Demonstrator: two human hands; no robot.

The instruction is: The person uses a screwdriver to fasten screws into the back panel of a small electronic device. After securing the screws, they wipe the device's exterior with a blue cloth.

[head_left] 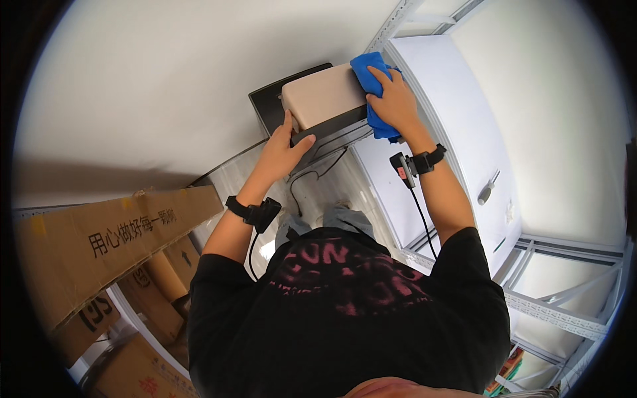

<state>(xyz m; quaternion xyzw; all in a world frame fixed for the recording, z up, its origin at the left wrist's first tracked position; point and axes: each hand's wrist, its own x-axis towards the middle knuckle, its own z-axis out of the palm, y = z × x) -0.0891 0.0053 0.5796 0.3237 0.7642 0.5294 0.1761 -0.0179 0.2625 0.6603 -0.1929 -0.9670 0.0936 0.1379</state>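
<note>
A beige block-shaped object with rounded edges (324, 95) sits on a black base (269, 106) against the wall. My right hand (396, 103) presses a blue cloth (369, 68) over the right end of the beige object, its fingers bent over the fabric. Part of the cloth hangs down past the front edge. My left hand (282, 151) is at the front left corner, its index finger stretched along the beige object's left side and its thumb apart near the black base's front. The other left fingers are partly hidden.
To the right, a white shelf board (458, 106) bears a screwdriver (489, 188). Metal shelf framing (557, 308) stands at lower right. Cardboard boxes (119, 232) fill the left side. A black cable (305, 174) runs below the base, and cables trail from both my wrist devices.
</note>
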